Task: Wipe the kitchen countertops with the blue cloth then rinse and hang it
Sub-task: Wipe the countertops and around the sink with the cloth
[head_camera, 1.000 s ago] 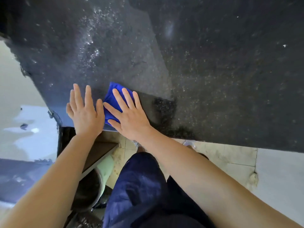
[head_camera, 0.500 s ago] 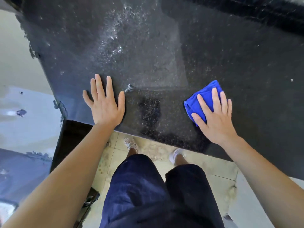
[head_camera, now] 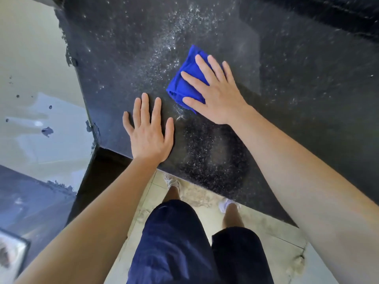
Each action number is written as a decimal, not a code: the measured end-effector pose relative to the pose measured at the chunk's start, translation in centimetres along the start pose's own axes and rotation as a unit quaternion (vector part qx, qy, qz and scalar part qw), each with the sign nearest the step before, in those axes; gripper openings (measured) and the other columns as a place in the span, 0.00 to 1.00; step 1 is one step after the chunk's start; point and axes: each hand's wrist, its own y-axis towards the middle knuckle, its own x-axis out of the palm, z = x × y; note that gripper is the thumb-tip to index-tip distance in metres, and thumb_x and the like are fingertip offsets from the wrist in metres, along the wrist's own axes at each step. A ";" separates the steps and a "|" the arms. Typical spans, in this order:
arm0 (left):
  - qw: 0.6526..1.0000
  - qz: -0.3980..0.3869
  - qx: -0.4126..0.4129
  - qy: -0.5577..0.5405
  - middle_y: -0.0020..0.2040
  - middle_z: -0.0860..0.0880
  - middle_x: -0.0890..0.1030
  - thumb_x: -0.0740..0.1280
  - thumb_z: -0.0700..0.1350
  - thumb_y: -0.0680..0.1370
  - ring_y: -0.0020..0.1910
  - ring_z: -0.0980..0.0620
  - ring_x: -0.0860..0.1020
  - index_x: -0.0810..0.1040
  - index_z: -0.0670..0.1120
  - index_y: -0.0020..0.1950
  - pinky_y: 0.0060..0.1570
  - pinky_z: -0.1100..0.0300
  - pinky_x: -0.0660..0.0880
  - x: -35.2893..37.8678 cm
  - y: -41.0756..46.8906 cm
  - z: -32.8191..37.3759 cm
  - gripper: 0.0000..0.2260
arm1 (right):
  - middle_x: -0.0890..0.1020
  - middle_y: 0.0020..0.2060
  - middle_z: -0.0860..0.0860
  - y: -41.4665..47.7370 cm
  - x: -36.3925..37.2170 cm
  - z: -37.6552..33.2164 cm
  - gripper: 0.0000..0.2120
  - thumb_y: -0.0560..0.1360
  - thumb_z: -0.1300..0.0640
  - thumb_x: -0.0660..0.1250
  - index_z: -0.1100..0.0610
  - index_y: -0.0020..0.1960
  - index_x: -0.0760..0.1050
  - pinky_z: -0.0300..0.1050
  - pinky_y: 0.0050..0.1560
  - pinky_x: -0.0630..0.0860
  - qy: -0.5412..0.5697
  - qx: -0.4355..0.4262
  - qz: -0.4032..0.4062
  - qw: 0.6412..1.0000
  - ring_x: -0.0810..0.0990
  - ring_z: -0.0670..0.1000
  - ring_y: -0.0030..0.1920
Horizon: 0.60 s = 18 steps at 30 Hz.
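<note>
**Hidden or cut off.** The right part of the cloth (head_camera: 182,87) lies under the right hand (head_camera: 217,95), so its full outline cannot be seen. The counter (head_camera: 297,103) runs out of view at the top and right. A dark band across its top right corner is blurred and cannot be identified. Both forearms leave the view at the bottom. A pale object in the bottom left corner is cut off and too blurred to name. The shoes (head_camera: 172,181) show only in part, on the floor (head_camera: 205,218) just below the counter's front edge.

**Cloth.** It is bright blue and folded into a thick pad of several layers, with the folded edges showing at its near left corner. It lies flat on the black speckled counter, well back from the front edge. It sits just beyond the left hand (head_camera: 149,134) and to that hand's right, apart from it. Pale specks are scattered over the counter to the left of the cloth and beyond it.

**Grip, right hand.** The palm faces down on the cloth. The fingers are straight and spread, and the thumb is stretched along the cloth's near edge. The grip is flat and apart: it presses on the cloth and does not curl round it. The outer fingers lie past the cloth's right edge.

**Grip, left hand.** The palm lies flat on bare counter near the front left corner. The fingers are straight and slightly apart, and they hold nothing
</note>
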 end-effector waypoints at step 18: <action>1.000 -0.015 -0.003 -0.006 0.82 0.45 0.52 0.48 0.59 0.84 0.81 0.45 0.48 0.57 0.49 0.81 0.76 0.37 0.44 -0.2 -0.1 0.0 0.27 | 0.50 0.82 0.58 -11.5 3.4 -3.3 0.29 0.83 0.36 0.51 0.45 0.81 0.58 0.68 0.78 0.46 0.033 0.126 0.042 0.991 0.46 0.63 0.81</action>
